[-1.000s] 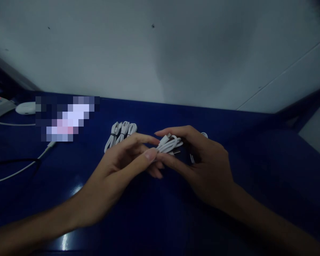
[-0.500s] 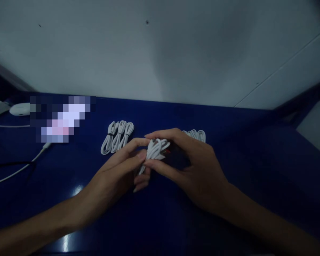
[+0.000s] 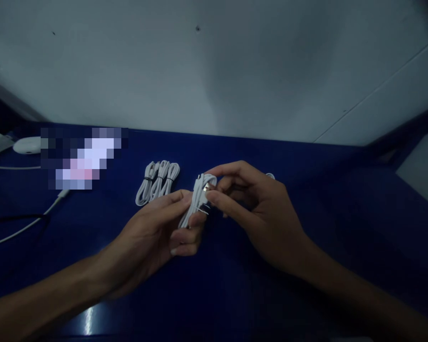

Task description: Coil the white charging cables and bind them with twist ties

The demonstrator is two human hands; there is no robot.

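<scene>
Above the blue table (image 3: 235, 304), the left hand (image 3: 157, 235) pinches the coiled white cable (image 3: 196, 202) low while the right hand (image 3: 260, 216) closes on its top, best kept tight.

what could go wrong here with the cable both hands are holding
The coiled white cable is pinched only at fingertips between the left hand and right hand, so its loops might spring loose. The light is dim, so the small connector may be hard to see. A slip could knock the tied cable bundles nearby.
</scene>
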